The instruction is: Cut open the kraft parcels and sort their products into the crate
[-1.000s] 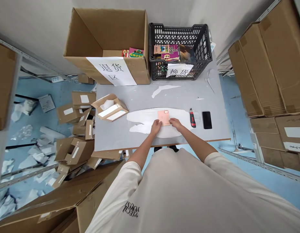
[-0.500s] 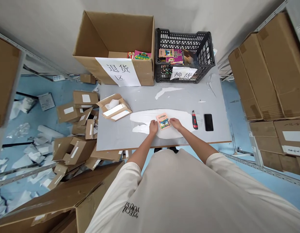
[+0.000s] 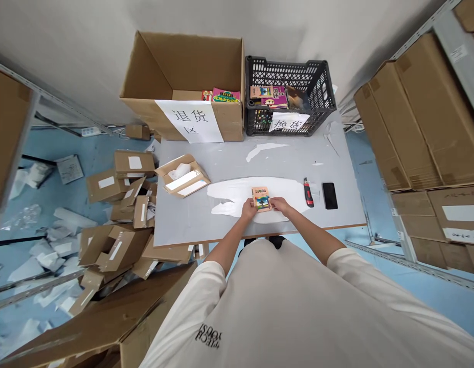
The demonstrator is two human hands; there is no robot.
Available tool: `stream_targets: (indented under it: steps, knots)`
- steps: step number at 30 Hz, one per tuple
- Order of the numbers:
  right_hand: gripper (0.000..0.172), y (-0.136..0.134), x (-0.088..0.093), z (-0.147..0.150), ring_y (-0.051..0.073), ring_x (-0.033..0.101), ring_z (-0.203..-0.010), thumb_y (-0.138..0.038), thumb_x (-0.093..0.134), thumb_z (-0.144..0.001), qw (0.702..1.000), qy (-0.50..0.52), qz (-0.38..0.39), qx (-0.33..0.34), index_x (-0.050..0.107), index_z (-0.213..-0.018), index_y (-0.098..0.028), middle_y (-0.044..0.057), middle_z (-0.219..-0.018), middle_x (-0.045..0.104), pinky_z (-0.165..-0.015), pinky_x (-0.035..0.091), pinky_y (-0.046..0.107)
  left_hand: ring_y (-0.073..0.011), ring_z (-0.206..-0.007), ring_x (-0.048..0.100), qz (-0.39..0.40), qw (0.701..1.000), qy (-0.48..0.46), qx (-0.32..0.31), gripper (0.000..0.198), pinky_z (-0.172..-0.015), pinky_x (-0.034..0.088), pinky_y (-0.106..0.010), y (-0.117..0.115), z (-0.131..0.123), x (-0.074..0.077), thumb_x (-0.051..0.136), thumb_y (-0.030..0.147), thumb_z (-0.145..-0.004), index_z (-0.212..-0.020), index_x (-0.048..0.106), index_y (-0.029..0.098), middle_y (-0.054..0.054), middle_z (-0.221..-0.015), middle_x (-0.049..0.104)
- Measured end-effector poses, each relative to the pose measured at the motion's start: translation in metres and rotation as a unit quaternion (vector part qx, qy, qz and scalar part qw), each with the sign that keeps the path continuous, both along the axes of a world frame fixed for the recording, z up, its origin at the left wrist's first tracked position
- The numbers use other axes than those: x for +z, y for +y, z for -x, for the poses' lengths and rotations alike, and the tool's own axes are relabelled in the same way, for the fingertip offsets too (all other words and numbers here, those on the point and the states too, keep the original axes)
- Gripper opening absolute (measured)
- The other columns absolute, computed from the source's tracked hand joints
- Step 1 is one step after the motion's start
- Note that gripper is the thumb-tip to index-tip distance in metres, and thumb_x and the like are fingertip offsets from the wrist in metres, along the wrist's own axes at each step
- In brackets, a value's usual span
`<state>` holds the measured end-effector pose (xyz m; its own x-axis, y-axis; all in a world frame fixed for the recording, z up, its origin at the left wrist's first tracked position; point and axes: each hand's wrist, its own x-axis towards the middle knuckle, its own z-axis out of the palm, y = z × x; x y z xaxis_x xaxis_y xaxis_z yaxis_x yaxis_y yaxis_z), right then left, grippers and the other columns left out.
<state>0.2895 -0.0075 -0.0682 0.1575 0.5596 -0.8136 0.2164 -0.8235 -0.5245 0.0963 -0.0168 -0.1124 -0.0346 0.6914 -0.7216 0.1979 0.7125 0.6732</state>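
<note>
A small book (image 3: 261, 198) with a peach cover and a tree picture is held by its two sides over the worn white patch (image 3: 229, 190) of the table. My left hand (image 3: 249, 208) grips its left edge, fingers closed. On the opposite edge, my right hand (image 3: 279, 204) is closed on the lower right side. To the right lie a red and black utility knife (image 3: 308, 193) and a black phone (image 3: 330, 196). An opened small carton (image 3: 183, 176) with white paper inside sits left of my hands.
At the table's back stand a large cardboard box (image 3: 144, 110) and a black plastic crate (image 3: 317, 115), both labelled and holding books. Empty cartons (image 3: 121, 245) and packing scraps (image 3: 64, 240) cover the floor at left. Stacked cartons (image 3: 424, 117) fill the right side.
The book has turned from tilted to nearly upright in view and shifted slightly right, with both hands still on it. The whole view has moved a little.
</note>
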Motion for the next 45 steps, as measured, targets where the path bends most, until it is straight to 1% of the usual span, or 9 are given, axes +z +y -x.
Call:
stream_targets:
  steps: [4, 10, 16, 23, 30, 33, 36, 39, 45]
  knots:
    - [0.021, -0.004, 0.015, -0.007, 0.021, 0.075, -0.098, -0.030, 0.081, -0.081, 0.999, 0.027, -0.037, -0.025, 0.077, -0.101, -0.022, 0.006, -0.101, 0.082, -0.082, 0.058, 0.029, -0.0220, -0.085, 0.075, -0.023, 0.998, -0.064, -0.012, 0.069, -0.084, 0.066, -0.041, 0.006, -0.003, 0.008, 0.094, 0.021, -0.073, -0.134, 0.062, 0.024, -0.002, -0.096, 0.074]
    - [0.028, 0.022, 0.046, -0.029, 0.020, 0.077, -0.087, -0.031, 0.084, -0.086, 0.983, 0.063, -0.156, -0.070, 0.073, -0.110, -0.023, 0.004, -0.098, 0.080, -0.076, 0.057, 0.028, -0.0215, -0.095, 0.077, -0.122, 0.977, -0.174, 0.000, 0.051, -0.091, 0.066, -0.039, 0.058, -0.026, 0.043, 0.091, 0.031, -0.085, -0.128, 0.066, 0.020, -0.008, -0.106, 0.078]
    - [0.031, 0.099, 0.082, -0.065, 0.016, 0.071, -0.071, -0.038, 0.087, -0.086, 0.958, 0.071, -0.257, -0.106, 0.072, -0.107, -0.022, -0.001, -0.079, 0.075, -0.066, 0.055, 0.026, -0.0151, -0.067, 0.070, -0.196, 0.970, -0.142, -0.032, 0.057, -0.075, 0.062, -0.032, 0.132, -0.054, 0.086, 0.091, 0.036, -0.086, -0.138, 0.072, 0.020, 0.000, -0.088, 0.071]
    - [0.031, 0.210, 0.112, -0.094, 0.013, 0.072, -0.072, -0.035, 0.096, -0.083, 0.931, 0.141, -0.304, -0.143, 0.073, -0.099, -0.021, 0.000, -0.081, 0.076, -0.070, 0.060, 0.024, -0.0161, -0.073, 0.073, -0.222, 0.956, -0.154, 0.111, 0.040, -0.078, 0.064, -0.034, 0.235, -0.097, 0.129, 0.096, 0.036, -0.081, -0.111, 0.079, 0.015, -0.002, -0.084, 0.072]
    - [0.017, 0.302, 0.116, -0.107, 0.012, 0.070, -0.066, -0.019, 0.088, -0.088, 0.936, 0.161, -0.265, -0.166, 0.071, -0.093, -0.021, -0.002, -0.067, 0.070, -0.063, 0.060, 0.020, -0.0165, -0.076, 0.074, -0.192, 0.947, -0.170, 0.191, 0.021, -0.088, 0.066, -0.038, 0.320, -0.129, 0.143, 0.090, 0.017, -0.086, -0.103, 0.078, 0.012, -0.004, -0.079, 0.074]
    - [0.022, 0.328, 0.114, -0.108, 0.013, 0.075, -0.074, -0.012, 0.087, -0.085, 0.928, 0.173, -0.266, -0.195, 0.070, -0.095, -0.021, -0.001, -0.074, 0.074, -0.075, 0.067, 0.023, -0.0180, -0.086, 0.076, -0.194, 0.944, -0.152, 0.219, 0.023, -0.093, 0.066, -0.038, 0.343, -0.134, 0.142, 0.087, 0.011, -0.084, -0.104, 0.079, 0.013, -0.006, -0.087, 0.077]
    - [0.028, 0.334, 0.110, -0.109, 0.017, 0.081, -0.090, -0.009, 0.088, -0.083, 0.919, 0.194, -0.273, -0.207, 0.069, -0.099, -0.021, 0.001, -0.085, 0.078, -0.089, 0.069, 0.030, -0.0205, -0.099, 0.076, -0.203, 0.942, -0.116, 0.239, 0.035, -0.097, 0.065, -0.038, 0.348, -0.133, 0.135, 0.088, 0.008, -0.079, -0.113, 0.079, 0.015, -0.009, -0.105, 0.079]
    - [0.021, 0.319, 0.102, -0.114, 0.018, 0.081, -0.095, -0.011, 0.086, -0.087, 0.930, 0.189, -0.252, -0.189, 0.070, -0.096, -0.020, 0.003, -0.089, 0.080, -0.091, 0.068, 0.030, -0.0221, -0.104, 0.076, -0.182, 0.955, -0.101, 0.213, 0.036, -0.099, 0.063, -0.040, 0.329, -0.128, 0.125, 0.088, 0.011, -0.078, -0.112, 0.079, 0.016, -0.011, -0.117, 0.078]
    - [0.019, 0.236, 0.076, -0.144, 0.016, 0.076, -0.091, -0.022, 0.083, -0.083, 0.955, 0.076, -0.233, -0.167, 0.076, -0.101, -0.020, 0.002, -0.093, 0.080, -0.083, 0.061, 0.026, -0.0193, -0.103, 0.074, -0.131, 0.978, -0.093, 0.136, 0.027, -0.095, 0.061, -0.036, 0.253, -0.112, 0.105, 0.079, 0.017, -0.081, -0.108, 0.078, 0.019, -0.010, -0.113, 0.078]
